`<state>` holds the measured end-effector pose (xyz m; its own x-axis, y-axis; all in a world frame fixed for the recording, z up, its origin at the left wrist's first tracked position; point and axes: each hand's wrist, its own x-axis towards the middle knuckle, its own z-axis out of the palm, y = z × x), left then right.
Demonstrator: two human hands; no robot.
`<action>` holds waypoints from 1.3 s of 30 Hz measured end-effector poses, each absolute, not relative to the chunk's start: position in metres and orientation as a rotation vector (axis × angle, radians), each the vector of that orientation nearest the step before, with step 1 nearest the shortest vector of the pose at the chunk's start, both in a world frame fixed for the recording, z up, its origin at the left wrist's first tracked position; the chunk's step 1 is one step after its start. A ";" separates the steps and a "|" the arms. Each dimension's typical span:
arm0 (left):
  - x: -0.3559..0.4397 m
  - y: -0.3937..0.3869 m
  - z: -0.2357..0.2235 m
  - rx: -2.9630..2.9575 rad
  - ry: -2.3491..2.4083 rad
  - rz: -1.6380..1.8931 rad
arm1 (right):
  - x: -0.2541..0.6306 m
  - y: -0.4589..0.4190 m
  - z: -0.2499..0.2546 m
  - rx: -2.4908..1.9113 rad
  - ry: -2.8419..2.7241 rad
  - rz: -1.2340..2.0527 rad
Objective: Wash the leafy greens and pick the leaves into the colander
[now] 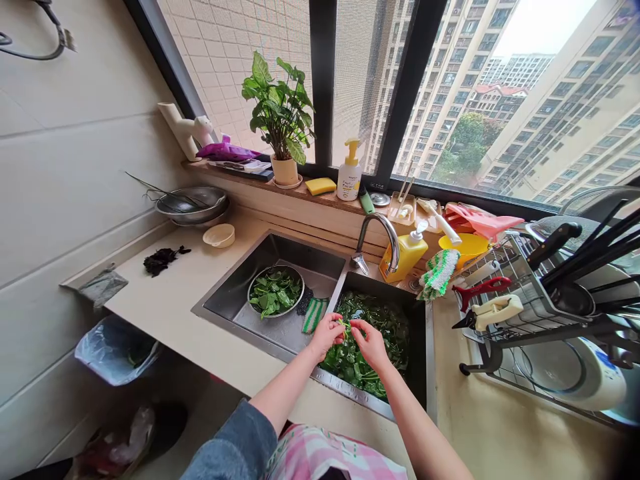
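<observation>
Over the right sink basin, my left hand [329, 333] and my right hand [369, 341] are close together, fingers pinched. Between them runs a thin light-green vegetable stem [345, 324], gripped from both sides. Below, the basin holds water and many loose leafy greens [355, 369]. In the left basin [235, 293] sits a round metal bowl [302, 303] with picked green leaves [274, 291]. Beside that bowl lie a dark scouring pad [305, 302] and a green-and-white striped cloth [315, 315].
A curved faucet [383, 223] rises behind the basins, beside a yellow soap bottle [406, 253]. At right stands a dish rack [505, 320] with knives and scissors. Left, the counter [165, 307] bears a dark clump [163, 261] and a small cream bowl [219, 235]; a lined bin [117, 353] sits below.
</observation>
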<state>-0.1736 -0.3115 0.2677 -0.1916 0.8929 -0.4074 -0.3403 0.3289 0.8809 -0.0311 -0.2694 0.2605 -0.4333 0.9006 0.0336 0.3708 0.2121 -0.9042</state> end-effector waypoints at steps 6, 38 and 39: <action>-0.172 -0.312 0.265 0.598 1.259 1.225 | -0.035 -0.270 0.262 -1.172 -2.123 1.075; -0.191 -0.378 0.247 1.019 1.562 1.123 | -0.054 -0.244 0.133 -1.877 -2.298 1.393; -0.195 -0.382 0.246 0.959 1.541 1.119 | -0.050 -0.242 0.132 -1.877 -2.341 1.408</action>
<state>-0.1953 -0.3820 0.2465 -0.2226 0.9424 -0.2498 0.0539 0.2678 0.9620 -0.0496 -0.2416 0.1322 -0.3484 0.7209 -0.5991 0.8672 0.0053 -0.4980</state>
